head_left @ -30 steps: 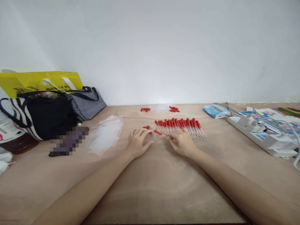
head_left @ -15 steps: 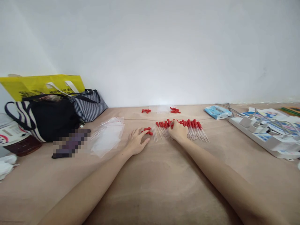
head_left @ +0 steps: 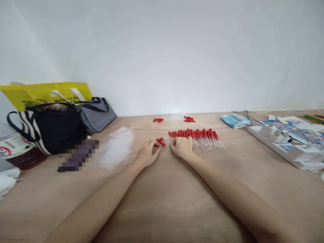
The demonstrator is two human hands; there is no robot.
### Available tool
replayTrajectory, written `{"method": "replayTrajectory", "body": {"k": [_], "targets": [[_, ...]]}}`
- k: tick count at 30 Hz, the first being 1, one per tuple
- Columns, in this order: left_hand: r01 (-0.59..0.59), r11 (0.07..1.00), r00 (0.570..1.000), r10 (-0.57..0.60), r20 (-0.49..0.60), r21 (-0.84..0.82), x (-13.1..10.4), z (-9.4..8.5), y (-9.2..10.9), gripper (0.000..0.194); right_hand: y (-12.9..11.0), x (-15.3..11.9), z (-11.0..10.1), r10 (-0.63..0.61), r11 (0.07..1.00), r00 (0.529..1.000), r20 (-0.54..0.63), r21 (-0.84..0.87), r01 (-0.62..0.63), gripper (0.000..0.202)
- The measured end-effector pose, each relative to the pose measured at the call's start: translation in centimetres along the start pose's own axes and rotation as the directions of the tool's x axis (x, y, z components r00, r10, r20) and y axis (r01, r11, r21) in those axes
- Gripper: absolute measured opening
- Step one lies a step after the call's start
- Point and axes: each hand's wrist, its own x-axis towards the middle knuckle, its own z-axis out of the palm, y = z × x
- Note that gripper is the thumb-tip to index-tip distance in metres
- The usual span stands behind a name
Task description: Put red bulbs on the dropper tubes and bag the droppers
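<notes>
My left hand (head_left: 147, 153) rests on the table with thumb and fingers apart. Its fingertips are beside a few loose red rubber bulbs (head_left: 161, 143); whether they touch is unclear. Just right of those bulbs lie several bare glass dropper tubes (head_left: 167, 145). My right hand (head_left: 182, 147) is closed, its fingers curled down at the right side of these tubes, and its own back hides what they grip. Beyond and to the right of it stretches a row of glass droppers with red bulbs (head_left: 202, 135), tubes pointing toward me.
Clear zip bags (head_left: 116, 148) lie to the left, near a blurred dark object (head_left: 78, 156). Bags (head_left: 58, 128) and a plastic jar (head_left: 17, 148) stand further left. More bulbs (head_left: 189, 119) lie near the wall. A tissue pack (head_left: 235, 120) and a power strip (head_left: 283, 148) sit on the right.
My right hand has moved left and slightly toward me, from the row of bulbed droppers to the bare tubes. My left fingers have curled in slightly beside the loose bulbs.
</notes>
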Motion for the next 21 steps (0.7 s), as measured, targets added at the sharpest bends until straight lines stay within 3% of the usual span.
{"method": "replayTrajectory", "body": {"k": [6,11,16,21], "targets": [[0.011,0.997,1.0,-0.009,-0.027,0.07,0.0,0.1,-0.2,0.009,-0.5,-0.6,-0.7,-0.014,0.997,0.999,0.049,-0.07,0.018,0.027],[0.063,0.995,0.996,-0.058,-0.066,0.077,0.0,0.2,-0.4,0.008,0.8,-2.3,-2.0,-0.058,0.993,0.989,0.138,-0.094,0.072,0.023],[0.09,0.993,0.99,-0.08,-0.117,0.075,0.2,0.4,-0.6,0.012,2.6,-3.9,-3.0,-0.077,0.997,0.982,0.171,0.006,0.077,0.02],[0.118,0.992,0.978,-0.107,-0.179,0.048,0.2,0.4,-0.7,0.007,2.9,-4.0,-2.2,-0.06,0.996,0.989,0.136,0.079,0.049,0.027]]}}
